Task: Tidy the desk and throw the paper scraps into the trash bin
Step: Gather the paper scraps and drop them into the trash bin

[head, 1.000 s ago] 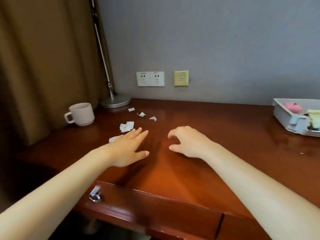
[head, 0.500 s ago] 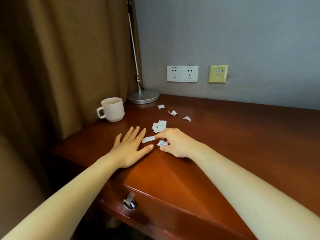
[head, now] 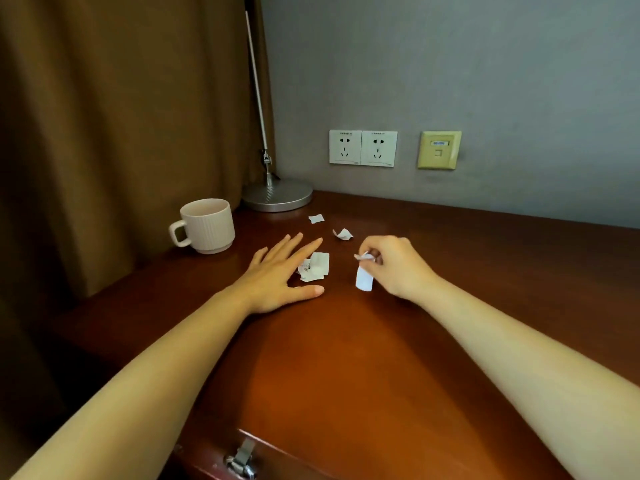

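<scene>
Reddish-brown wood of the desk (head: 346, 358) carries the left hand (head: 277, 275), lying flat with fingers spread and holding nothing, its fingertips touching a small pile of scraps (head: 315, 266). Just beside it, the right hand (head: 394, 268) pinches a white paper strip (head: 363, 280) above the surface, while two more scraps (head: 343, 233) lie nearer the lamp base (head: 277, 195) and mug (head: 207, 225).

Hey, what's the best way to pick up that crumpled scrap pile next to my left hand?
Pinch the scrap pile at its raised right-hand edge, coming from above and the right. Its crumpled folds stand off the desk there, while the left hand blocks the other side.
</scene>
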`<state>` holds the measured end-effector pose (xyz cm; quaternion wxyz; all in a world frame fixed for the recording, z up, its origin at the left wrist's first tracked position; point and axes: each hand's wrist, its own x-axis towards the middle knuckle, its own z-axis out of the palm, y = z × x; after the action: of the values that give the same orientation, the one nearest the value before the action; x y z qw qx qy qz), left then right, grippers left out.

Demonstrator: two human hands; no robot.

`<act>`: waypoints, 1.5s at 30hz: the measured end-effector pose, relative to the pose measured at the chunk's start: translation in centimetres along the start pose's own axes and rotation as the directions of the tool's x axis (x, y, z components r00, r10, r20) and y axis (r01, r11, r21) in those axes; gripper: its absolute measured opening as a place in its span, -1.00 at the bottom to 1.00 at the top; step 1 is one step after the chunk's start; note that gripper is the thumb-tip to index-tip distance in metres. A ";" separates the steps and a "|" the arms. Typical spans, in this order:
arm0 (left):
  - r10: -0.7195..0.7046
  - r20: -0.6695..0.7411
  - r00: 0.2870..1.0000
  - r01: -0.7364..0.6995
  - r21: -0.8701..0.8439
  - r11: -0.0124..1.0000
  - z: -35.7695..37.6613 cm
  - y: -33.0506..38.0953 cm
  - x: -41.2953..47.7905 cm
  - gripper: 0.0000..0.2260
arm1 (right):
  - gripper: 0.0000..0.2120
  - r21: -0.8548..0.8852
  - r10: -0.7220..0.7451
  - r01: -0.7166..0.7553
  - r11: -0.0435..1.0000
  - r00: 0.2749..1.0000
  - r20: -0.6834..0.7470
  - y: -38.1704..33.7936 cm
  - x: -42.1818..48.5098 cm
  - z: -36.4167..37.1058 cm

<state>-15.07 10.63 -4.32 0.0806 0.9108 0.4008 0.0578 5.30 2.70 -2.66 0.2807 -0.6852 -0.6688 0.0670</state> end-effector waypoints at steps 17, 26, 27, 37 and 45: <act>0.046 -0.178 0.983 -0.082 -0.204 0.976 0.9 1.0 2.4 -0.63 | -0.72 -0.176 0.015 -0.022 0.984 0.999 -0.043 4.9 4.0 1.3; 0.011 -0.264 0.964 -0.086 -0.275 0.958 1.3 0.8 2.0 -0.66 | -0.76 -0.075 -0.046 0.041 0.996 0.997 -0.066 4.9 3.2 1.6; 0.012 -0.260 0.966 -0.093 -0.300 0.950 1.3 0.8 1.9 -0.63 | -0.74 -0.067 -0.045 0.041 0.997 0.997 -0.063 4.9 3.1 1.5; -0.035 -0.240 0.970 -0.030 -0.261 0.965 1.4 0.3 0.4 -0.66 | -0.51 -0.160 -0.006 0.025 0.987 0.994 0.114 4.8 2.4 0.7; -0.043 -0.273 0.961 0.019 -0.090 0.996 1.0 1.0 0.6 -0.71 | -0.71 -0.109 -0.041 0.059 0.992 0.986 0.163 4.0 2.5 -0.2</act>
<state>-13.77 10.25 -5.07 0.0646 0.8832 0.4195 0.1995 9.16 5.27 -3.70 0.1881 -0.6753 -0.7090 0.0767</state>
